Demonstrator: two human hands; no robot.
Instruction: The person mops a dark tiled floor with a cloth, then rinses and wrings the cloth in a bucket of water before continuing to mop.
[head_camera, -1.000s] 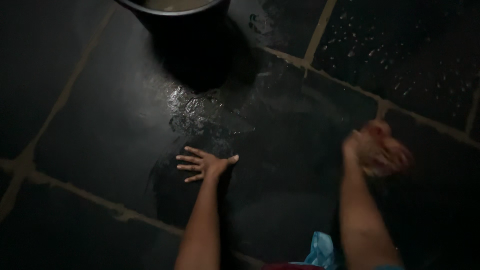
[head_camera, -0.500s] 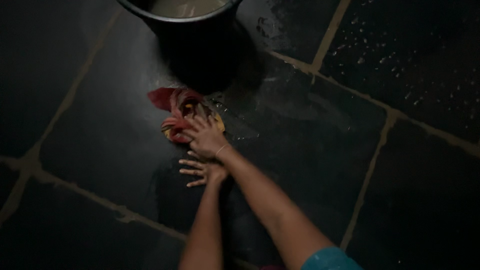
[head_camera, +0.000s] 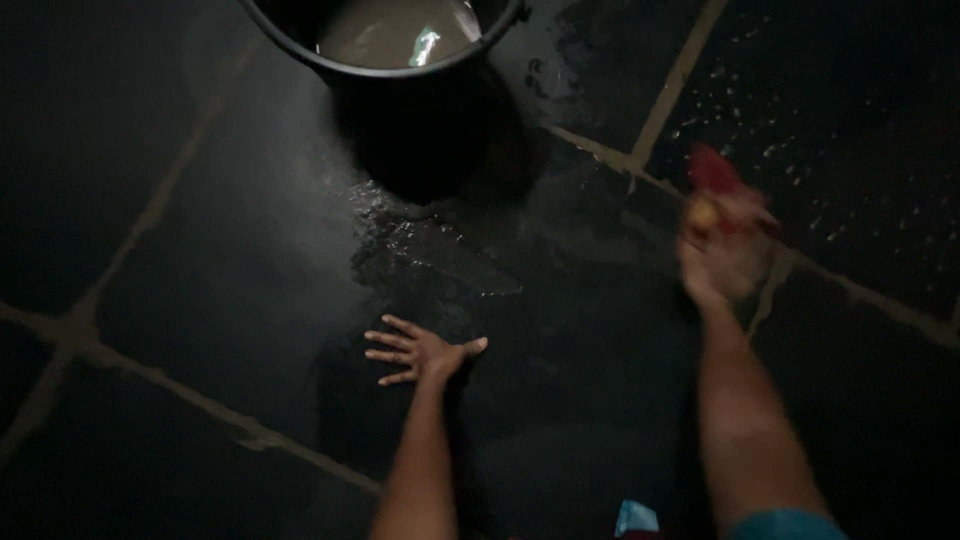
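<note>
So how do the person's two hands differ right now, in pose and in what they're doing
The left hand lies flat on the wet dark tiled floor with fingers spread; the right hand is closed around a red and yellow cloth. The left hand looks sharp, the right hand is motion-blurred. The left hand sits below the black bucket, the right hand off to its right. Both are bare.

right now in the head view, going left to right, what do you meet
left hand flat on the wet dark floor → bucket of murky water, at the top → right hand gripping a red rag, blurred
</note>
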